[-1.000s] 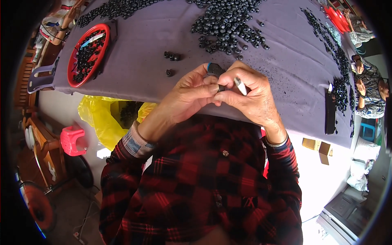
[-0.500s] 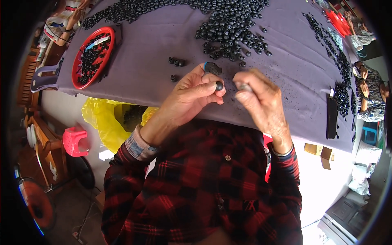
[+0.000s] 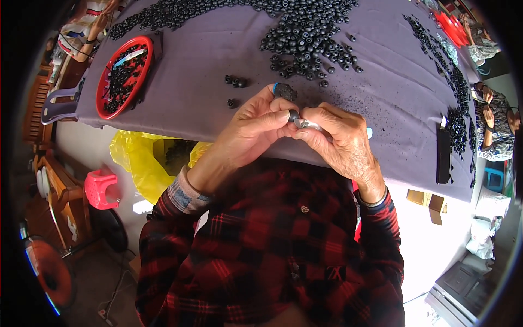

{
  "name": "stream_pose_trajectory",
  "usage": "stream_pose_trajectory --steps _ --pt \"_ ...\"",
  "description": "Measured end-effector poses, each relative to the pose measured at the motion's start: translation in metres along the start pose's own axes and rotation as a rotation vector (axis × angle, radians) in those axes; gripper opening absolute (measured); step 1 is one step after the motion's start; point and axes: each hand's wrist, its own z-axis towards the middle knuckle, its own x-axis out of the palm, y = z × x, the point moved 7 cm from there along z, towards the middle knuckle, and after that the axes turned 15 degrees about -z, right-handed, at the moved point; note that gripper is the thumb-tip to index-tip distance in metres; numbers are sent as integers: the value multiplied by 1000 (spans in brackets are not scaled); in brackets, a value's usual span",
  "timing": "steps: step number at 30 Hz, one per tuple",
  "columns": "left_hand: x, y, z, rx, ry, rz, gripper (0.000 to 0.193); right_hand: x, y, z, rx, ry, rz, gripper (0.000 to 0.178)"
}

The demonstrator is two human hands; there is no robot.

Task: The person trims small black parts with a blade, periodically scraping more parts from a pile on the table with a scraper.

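Observation:
In front of my chest both hands meet over the table's near edge. My left hand (image 3: 256, 122) pinches a small round black part (image 3: 293, 115) between thumb and fingers. A blackened finger cover (image 3: 285, 91) with a blue rim sits on one raised fingertip of that hand. Closed round a small tool with a shiny metal tip (image 3: 308, 125), my right hand (image 3: 340, 136) brings the tip against the black part. A pale blue end (image 3: 370, 133) shows behind the right hand. Most of the tool is hidden in the palm, so its exact kind does not show.
A large heap of similar black parts (image 3: 308, 38) covers the far purple tablecloth (image 3: 207, 60). Few lie loose nearby (image 3: 235, 82). At left stands a red basin (image 3: 99, 101) with black scraps; a yellow bag (image 3: 128, 158) hangs below. Another person's hands (image 3: 486, 111) work at far right.
My right hand has moved left and in, bringing the metal tip from apart to touching the black part. The left hand has stayed almost still, keeping its pinch.

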Motion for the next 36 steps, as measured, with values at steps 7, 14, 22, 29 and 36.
stream_pose_trajectory --steps 7,14,22,29,36 --pt "-2 -1 0 -8 5 18 35 3 0 -1 -6 35 -13 20" --pt "-21 13 -7 59 48 190 39 -1 -28 0 373 -111 134 21" --pt "-21 14 -2 -53 -69 27 28 -5 -42 -9 525 25 412 23" --pt "-16 19 -3 -112 -60 -7 34 11 -8 -5 235 50 365 15" --pt "-23 19 -15 -251 -46 8 38 8 -13 -3 254 60 338 10"
